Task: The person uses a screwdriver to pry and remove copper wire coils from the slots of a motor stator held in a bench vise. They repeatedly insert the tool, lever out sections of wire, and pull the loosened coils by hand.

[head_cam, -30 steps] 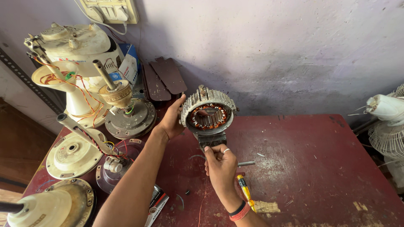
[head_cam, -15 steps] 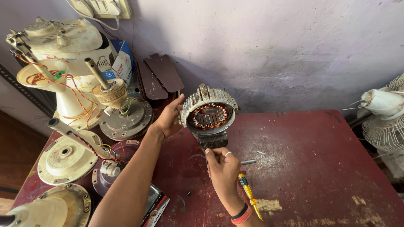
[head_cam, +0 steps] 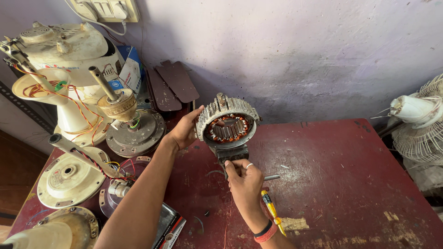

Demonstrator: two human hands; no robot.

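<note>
Nearest, the right hand point(head_cam: 244, 180) is closed at the base of the upright motor stator point(head_cam: 227, 125), a yellow-handled screwdriver point(head_cam: 272, 211) lying just beside its wrist on the red bench point(head_cam: 350, 184). Beyond it, the left hand point(head_cam: 185, 130) grips the stator's ribbed rim, fingers point(head_cam: 197, 112) curled over its left edge. Farther left stand dismantled fan motors point(head_cam: 134, 131).

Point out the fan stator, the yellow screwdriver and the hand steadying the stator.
fan stator point(head_cam: 227, 128): head view, on the copper windings inside the ring.
yellow screwdriver point(head_cam: 271, 210): head view, on its yellow handle.
left hand point(head_cam: 185, 130): head view, on the palm beside the stator.
</note>
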